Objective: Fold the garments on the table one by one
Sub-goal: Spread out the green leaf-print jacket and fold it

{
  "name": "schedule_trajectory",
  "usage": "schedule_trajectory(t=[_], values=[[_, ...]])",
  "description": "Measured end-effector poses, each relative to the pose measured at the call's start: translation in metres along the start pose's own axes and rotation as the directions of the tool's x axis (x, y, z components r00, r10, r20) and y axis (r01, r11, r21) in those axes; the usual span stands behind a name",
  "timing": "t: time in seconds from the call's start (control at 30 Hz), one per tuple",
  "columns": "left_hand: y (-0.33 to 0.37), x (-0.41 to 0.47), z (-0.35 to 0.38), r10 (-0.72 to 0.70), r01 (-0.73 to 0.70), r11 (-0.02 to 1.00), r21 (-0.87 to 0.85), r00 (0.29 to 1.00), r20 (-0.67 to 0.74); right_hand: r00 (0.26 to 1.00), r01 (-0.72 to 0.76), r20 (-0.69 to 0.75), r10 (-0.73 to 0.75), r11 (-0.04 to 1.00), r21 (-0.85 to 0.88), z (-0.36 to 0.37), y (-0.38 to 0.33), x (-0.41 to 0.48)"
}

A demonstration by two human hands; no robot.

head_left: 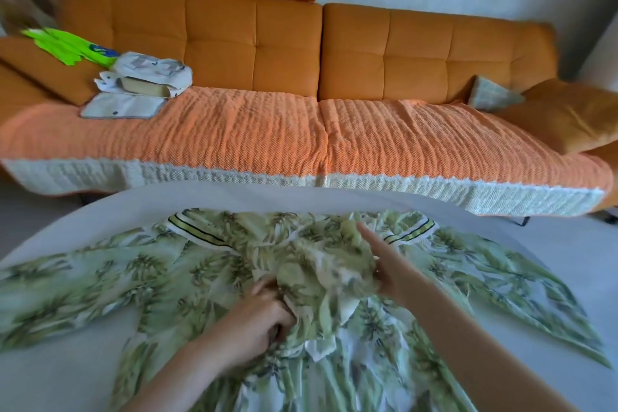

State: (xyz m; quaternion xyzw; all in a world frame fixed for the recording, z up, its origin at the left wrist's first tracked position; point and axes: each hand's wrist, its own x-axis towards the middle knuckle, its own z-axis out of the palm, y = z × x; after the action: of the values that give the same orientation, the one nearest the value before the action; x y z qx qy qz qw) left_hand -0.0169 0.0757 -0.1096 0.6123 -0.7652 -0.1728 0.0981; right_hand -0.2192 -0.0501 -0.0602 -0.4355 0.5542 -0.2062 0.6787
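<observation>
the leaf-print garment [167,278] is lying spread on the table [67,227], sleeves out, not yet folded. the left hand [267,314] is gripping its bunched middle with curled fingers, the right hand [388,274] pinching it, forefinger straight. folded pieces [150,77] are sitting beyond the table.

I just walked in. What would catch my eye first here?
The green leaf-print garment lies spread over the white table up front, and the left hand and right hand grip bunched cloth at its middle. Behind it, the long orange sofa fills the back, with a small stack of folded clothes at its left end.
</observation>
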Motion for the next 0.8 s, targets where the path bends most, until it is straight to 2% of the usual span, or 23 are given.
schedule_trajectory(t=[0.03, 0.07, 0.13, 0.2, 0.27, 0.33, 0.37, 0.43, 0.5, 0.53, 0.6, 0.67, 0.73, 0.8], values=[[-0.006, -0.006, 0.006, 0.05, -0.049, 0.996, 0.071, 0.999, -0.013, 0.998, 0.022, -0.051, -0.025, 0.998, -0.053, 0.003, 0.004, -0.001], [-0.004, -0.014, 0.004, 0.027, -0.025, 0.996, 0.084, 0.999, -0.024, 0.992, 0.056, -0.112, -0.067, 0.994, -0.096, 0.004, 0.007, -0.003], [-0.005, -0.024, -0.002, -0.067, 0.077, 0.995, 0.059, 0.984, -0.164, 0.966, 0.155, -0.194, -0.168, 0.984, -0.083, 0.004, 0.013, -0.012], [-0.004, -0.029, -0.016, -0.158, 0.155, 0.987, -0.039, 0.924, -0.349, 0.947, 0.265, -0.181, -0.264, 0.964, -0.021, 0.0, 0.02, -0.027], [-0.01, -0.034, -0.022, -0.304, 0.217, 0.948, -0.232, 0.831, -0.466, 0.942, 0.294, -0.146, -0.303, 0.953, -0.078, -0.005, 0.029, -0.041], [-0.009, -0.038, -0.024, -0.436, 0.259, 0.881, -0.395, 0.768, -0.469, 0.949, 0.225, -0.16, -0.273, 0.938, -0.262, -0.011, 0.04, -0.05], [-0.004, -0.038, -0.025, -0.446, 0.264, 0.873, -0.411, 0.772, -0.452, 0.937, 0.196, -0.199, -0.288, 0.902, -0.384, -0.013, 0.044, -0.053], [0.015, -0.037, -0.028, -0.436, 0.261, 0.852, -0.453, 0.833, -0.34, 0.867, 0.219, -0.262, -0.425, 0.795, -0.566, -0.014, 0.049, -0.058], [0.034, -0.03, -0.025, -0.42, 0.264, 0.807, -0.529, 0.886, -0.197, 0.816, 0.334, -0.144, -0.56, 0.66, -0.673, -0.003, 0.046, -0.063], [0.042, -0.025, -0.022, -0.399, 0.266, 0.809, -0.524, 0.903, -0.158, 0.818, 0.354, -0.061, -0.573, 0.584, -0.731, 0.007, 0.043, -0.064], [0.051, -0.018, -0.015, -0.411, 0.278, 0.8, -0.532, 0.9, -0.146, 0.862, 0.312, 0.051, -0.505, 0.449, -0.837, 0.025, 0.04, -0.057], [0.054, -0.016, -0.014, -0.443, 0.295, 0.778, -0.555, 0.884, -0.15, 0.877, 0.281, 0.034, -0.48, 0.454, -0.846, 0.038, 0.037, -0.053], [0.053, -0.019, -0.018, -0.42, 0.277, 0.789, -0.549, 0.894, -0.153, 0.812, 0.363, -0.005, -0.584, 0.511, -0.779, 0.038, 0.033, -0.058], [0.048, -0.031, -0.024, -0.336, 0.205, 0.84, -0.503, 0.924, -0.184, 0.781, 0.475, 0.047, -0.623, 0.542, -0.693, 0.027, 0.031, -0.076]])
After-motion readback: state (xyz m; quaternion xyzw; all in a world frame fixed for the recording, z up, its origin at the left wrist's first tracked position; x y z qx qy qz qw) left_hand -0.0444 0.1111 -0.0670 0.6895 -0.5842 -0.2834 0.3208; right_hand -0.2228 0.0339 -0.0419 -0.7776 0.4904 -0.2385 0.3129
